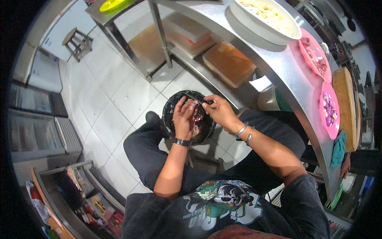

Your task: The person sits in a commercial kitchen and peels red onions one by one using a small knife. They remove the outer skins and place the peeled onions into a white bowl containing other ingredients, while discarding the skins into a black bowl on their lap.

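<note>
My right hand (pixel 220 113) grips a small knife (pixel 189 95), its thin blade pointing left across the fingertips of my left hand. My left hand (pixel 183 119) has its fingers curled around a small pale-pink piece (pixel 195 104), which looks like a shallot, though the fingers partly cover it. Both hands are above a round bin (pixel 166 119) lined with a black plastic bag, between my knees. Reddish and pale peelings (pixel 197 118) lie inside it.
On the steel table (pixel 286 65) at right are a white basin (pixel 253 28) of pale cloves, a pink plate (pixel 304 55) with reddish pieces, a pink plate (pixel 323 121) of purple shallots and a wooden board (pixel 343 101). Lidded containers (pixel 228 62) sit on its lower shelf. A stool (pixel 77 41) stands far left.
</note>
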{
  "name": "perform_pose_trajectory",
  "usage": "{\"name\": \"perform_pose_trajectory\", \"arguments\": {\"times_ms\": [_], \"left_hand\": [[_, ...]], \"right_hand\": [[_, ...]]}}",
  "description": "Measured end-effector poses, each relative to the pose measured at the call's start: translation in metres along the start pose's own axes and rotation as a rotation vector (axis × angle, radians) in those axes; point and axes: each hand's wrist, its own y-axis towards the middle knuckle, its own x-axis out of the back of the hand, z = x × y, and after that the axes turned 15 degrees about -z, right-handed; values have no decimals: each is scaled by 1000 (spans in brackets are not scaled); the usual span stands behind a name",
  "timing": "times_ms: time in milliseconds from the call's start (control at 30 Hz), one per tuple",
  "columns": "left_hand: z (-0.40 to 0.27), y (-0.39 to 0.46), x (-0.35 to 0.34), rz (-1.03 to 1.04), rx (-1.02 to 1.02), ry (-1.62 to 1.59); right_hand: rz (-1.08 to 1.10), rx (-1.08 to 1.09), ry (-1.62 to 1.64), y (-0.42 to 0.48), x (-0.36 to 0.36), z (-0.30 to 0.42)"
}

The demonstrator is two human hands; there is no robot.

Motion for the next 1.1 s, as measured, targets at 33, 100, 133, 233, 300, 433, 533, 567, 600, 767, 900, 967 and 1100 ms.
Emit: {"name": "perform_pose_trajectory", "arguments": {"times_ms": [33, 100, 133, 233, 300, 433, 533, 567, 600, 767, 900, 967, 1100], "left_hand": [[-12, -9, -9, -54, -119, 117], [-15, 1, 3, 59, -392, 194], [-31, -8, -10, 80, -448, 198], [-77, -31, -62, 137, -669, 221], [-114, -49, -114, 219, -763, 265], [-171, -48, -201, 437, -964, 349], [-197, -40, -259, 550, -1087, 484], [-201, -34, -277, 593, -1149, 556], [-196, -35, -303, 656, -1122, 584], [-202, -8, -368, 771, -1473, 1178], [-181, -41, -413, 795, -1649, 1304], [-163, -76, -438, 796, -1442, 1490], [-121, -123, -469, 1059, -1304, 1557]], "right_hand": [[-32, 19, -18, 2, 3, 3], [-23, 15, -72, 8, 4, -1], [-36, 13, -106, 6, 9, 11], [-39, 83, -199, -2, 13, 25], [57, 93, -205, -11, 29, 55], [272, 312, -473, -36, 50, 87], [260, 533, -465, -55, 61, 85], [247, 595, -454, -59, 64, 84], [221, 645, -452, -60, 71, 79], [161, 779, -514, -67, 85, 85], [169, 797, -478, -76, 108, 102], [188, 782, -484, -77, 119, 106], [175, 783, -447, -80, 121, 101]]}}
